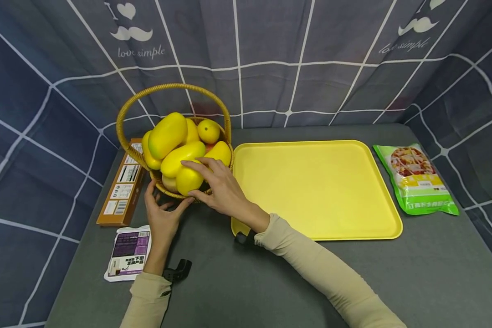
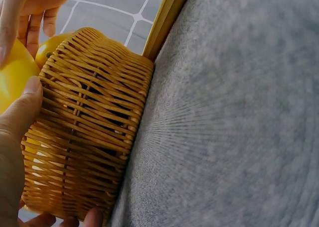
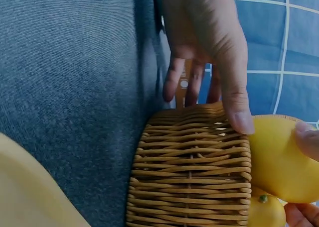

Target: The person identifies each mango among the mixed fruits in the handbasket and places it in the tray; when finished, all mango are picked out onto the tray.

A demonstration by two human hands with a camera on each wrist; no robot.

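Note:
A wicker basket [image 1: 176, 195] heaped with yellow fruit [image 1: 169, 135] stands at the left of the table. My left hand [image 1: 163, 218] grips its near side, thumb on the rim and fingers round the outside; in the left wrist view the wicker wall [image 2: 89, 117] lies between thumb and fingers. My right hand [image 1: 225, 189] reaches over the front rim and holds a rounded yellow fruit [image 1: 188, 181] between thumb and fingers. That fruit [image 3: 279, 160] rests against the rim in the right wrist view, where part of my right thumb [image 3: 308, 140] lies on it.
A yellow tray [image 1: 311, 191] lies right of the basket. Beyond it is a green food packet [image 1: 420, 180]. An orange-brown box [image 1: 120, 193] is left of the basket, with a purple and white pouch [image 1: 129, 253] nearer. A checked curtain [image 1: 270, 86] hangs behind.

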